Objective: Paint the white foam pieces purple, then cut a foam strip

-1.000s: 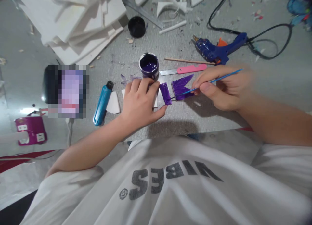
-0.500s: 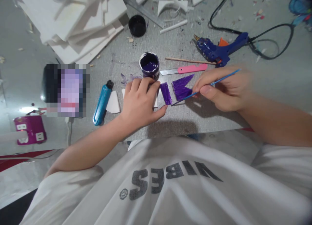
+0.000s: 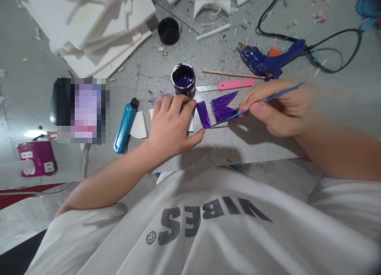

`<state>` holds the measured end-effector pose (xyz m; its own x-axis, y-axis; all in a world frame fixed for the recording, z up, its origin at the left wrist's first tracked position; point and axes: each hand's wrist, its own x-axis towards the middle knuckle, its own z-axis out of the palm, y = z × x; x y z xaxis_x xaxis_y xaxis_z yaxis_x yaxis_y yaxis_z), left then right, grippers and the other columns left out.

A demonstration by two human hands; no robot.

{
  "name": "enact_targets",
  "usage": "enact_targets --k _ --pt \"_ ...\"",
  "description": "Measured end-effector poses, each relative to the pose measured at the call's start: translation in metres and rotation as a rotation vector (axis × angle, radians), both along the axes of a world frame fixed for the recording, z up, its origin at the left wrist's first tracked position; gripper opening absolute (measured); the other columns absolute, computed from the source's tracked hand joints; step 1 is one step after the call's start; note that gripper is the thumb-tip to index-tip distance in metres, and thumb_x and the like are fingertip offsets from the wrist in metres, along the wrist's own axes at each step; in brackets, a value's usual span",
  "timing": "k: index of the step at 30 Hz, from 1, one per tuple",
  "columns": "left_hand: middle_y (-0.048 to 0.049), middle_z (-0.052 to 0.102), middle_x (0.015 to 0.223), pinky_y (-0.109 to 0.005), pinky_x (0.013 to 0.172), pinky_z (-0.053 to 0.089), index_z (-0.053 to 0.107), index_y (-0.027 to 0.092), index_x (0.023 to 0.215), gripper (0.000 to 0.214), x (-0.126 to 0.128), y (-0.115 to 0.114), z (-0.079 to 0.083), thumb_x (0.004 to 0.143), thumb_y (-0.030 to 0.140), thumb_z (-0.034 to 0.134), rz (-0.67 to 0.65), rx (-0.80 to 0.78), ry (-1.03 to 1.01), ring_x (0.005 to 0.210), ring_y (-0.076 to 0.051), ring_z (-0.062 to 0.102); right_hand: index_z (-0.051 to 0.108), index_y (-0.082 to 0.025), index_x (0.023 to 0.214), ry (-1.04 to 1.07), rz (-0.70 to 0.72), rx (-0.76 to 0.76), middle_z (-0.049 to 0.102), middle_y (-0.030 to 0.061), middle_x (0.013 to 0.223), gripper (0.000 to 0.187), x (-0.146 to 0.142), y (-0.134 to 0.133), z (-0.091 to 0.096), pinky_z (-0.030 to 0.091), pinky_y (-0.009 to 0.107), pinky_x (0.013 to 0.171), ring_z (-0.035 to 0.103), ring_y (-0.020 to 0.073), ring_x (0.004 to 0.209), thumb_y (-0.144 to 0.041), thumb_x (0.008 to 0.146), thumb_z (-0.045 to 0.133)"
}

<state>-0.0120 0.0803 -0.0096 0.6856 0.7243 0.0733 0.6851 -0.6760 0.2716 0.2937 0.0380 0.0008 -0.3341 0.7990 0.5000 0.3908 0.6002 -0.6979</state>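
My right hand (image 3: 276, 108) pinches a thin blue paintbrush (image 3: 268, 99); its tip rests at the lower edge of a purple-painted foam shape (image 3: 222, 106). A narrow purple-painted foam strip (image 3: 203, 114) lies just left of that shape. My left hand (image 3: 171, 126) lies fingers down on a white foam piece (image 3: 190, 124), with the thumb against the strip's lower end. An open pot of purple paint (image 3: 183, 79) stands just beyond my left hand's fingers.
A blue glue gun (image 3: 269, 60) with a black cord, a pink-handled cutter (image 3: 230, 84) and a wooden stick (image 3: 229, 74) lie behind the painted pieces. A teal lighter (image 3: 125, 126), a black lid (image 3: 168, 30), stacked white foam sheets (image 3: 98, 29) and a purple power strip (image 3: 37, 158) are to the left.
The brush tip has slid a little along the lower edge of the purple shape and my right hand has shifted slightly. My left hand has stayed in place.
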Motion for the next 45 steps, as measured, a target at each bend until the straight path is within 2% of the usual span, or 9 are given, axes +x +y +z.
enact_targets --k 6,14,20,25,29,34,37,41,45 --pt "-0.0201 0.068 0.148 -0.067 0.113 0.047 0.069 0.024 0.150 0.068 0.000 0.000 0.000 0.093 0.060 0.075 0.009 -0.005 -0.010 0.132 -0.049 0.061 0.081 -0.027 0.099 0.107 -0.073 -0.049 0.078 -0.0027 0.077 0.019 -0.008 0.002 -0.005 0.059 0.027 0.058 0.072 0.0128 0.065 -0.036 0.112 0.070" --pt "-0.0196 0.069 0.147 -0.066 0.114 0.047 0.068 0.024 0.151 0.070 0.001 0.000 -0.001 0.092 0.061 0.076 0.004 0.000 -0.012 0.131 -0.048 0.061 0.082 -0.028 0.098 0.065 -0.153 0.015 0.078 -0.0039 0.076 0.017 -0.010 0.002 -0.005 0.057 0.028 0.060 0.074 0.0130 0.065 -0.033 0.111 0.071" --pt "-0.0211 0.069 0.146 -0.065 0.111 0.048 0.070 0.020 0.149 0.071 0.002 -0.001 -0.001 0.092 0.062 0.075 0.006 0.022 0.002 0.129 -0.048 0.063 0.081 -0.026 0.099 0.081 -0.084 -0.024 0.078 -0.0018 0.077 0.016 -0.009 0.002 -0.009 0.059 0.028 0.060 0.074 0.0135 0.067 -0.034 0.110 0.072" --pt "-0.0205 0.069 0.146 -0.065 0.110 0.048 0.069 0.022 0.150 0.070 0.002 0.000 -0.001 0.093 0.062 0.075 0.012 0.012 -0.005 0.129 -0.048 0.062 0.084 -0.026 0.101 0.133 -0.160 -0.024 0.080 -0.0008 0.083 0.019 -0.008 0.001 -0.010 0.060 0.028 0.062 0.075 0.0127 0.067 -0.036 0.112 0.071" --pt "-0.0201 0.067 0.148 -0.066 0.112 0.046 0.067 0.024 0.152 0.071 0.002 0.000 -0.002 0.092 0.061 0.076 0.016 -0.018 -0.009 0.132 -0.049 0.060 0.083 -0.026 0.101 0.095 -0.084 -0.032 0.079 -0.0013 0.079 0.018 -0.009 0.002 -0.009 0.059 0.027 0.061 0.075 0.0127 0.067 -0.034 0.112 0.071" --pt "-0.0206 0.067 0.149 -0.068 0.112 0.046 0.068 0.024 0.153 0.071 0.002 -0.001 0.000 0.092 0.061 0.075 0.019 -0.029 -0.003 0.132 -0.049 0.059 0.083 -0.027 0.099 0.155 -0.202 -0.066 0.079 -0.0012 0.080 0.025 -0.011 0.002 -0.011 0.060 0.027 0.058 0.074 0.0126 0.064 -0.045 0.112 0.072" --pt "-0.0199 0.068 0.148 -0.067 0.112 0.046 0.068 0.025 0.152 0.070 0.003 0.000 0.001 0.092 0.060 0.075 0.018 -0.029 -0.009 0.132 -0.049 0.060 0.084 -0.026 0.100 0.161 -0.131 -0.103 0.079 -0.0006 0.081 0.024 -0.008 0.003 -0.012 0.060 0.025 0.057 0.073 0.0115 0.063 -0.043 0.112 0.072" --pt "-0.0212 0.068 0.148 -0.068 0.112 0.047 0.069 0.022 0.151 0.070 0.003 -0.001 0.002 0.092 0.059 0.075 0.011 -0.031 -0.006 0.131 -0.049 0.060 0.085 -0.026 0.100 0.130 -0.126 -0.043 0.080 -0.0006 0.080 0.021 -0.009 0.004 -0.013 0.060 0.025 0.059 0.074 0.0116 0.064 -0.039 0.111 0.073" --pt "-0.0208 0.068 0.148 -0.068 0.113 0.046 0.068 0.023 0.153 0.069 0.002 0.000 0.002 0.094 0.059 0.075 0.010 -0.036 -0.010 0.132 -0.050 0.060 0.086 -0.026 0.104 0.275 -0.201 -0.001 0.082 -0.0008 0.085 0.025 -0.017 0.005 -0.011 0.062 0.026 0.056 0.077 0.0122 0.064 -0.045 0.112 0.073"
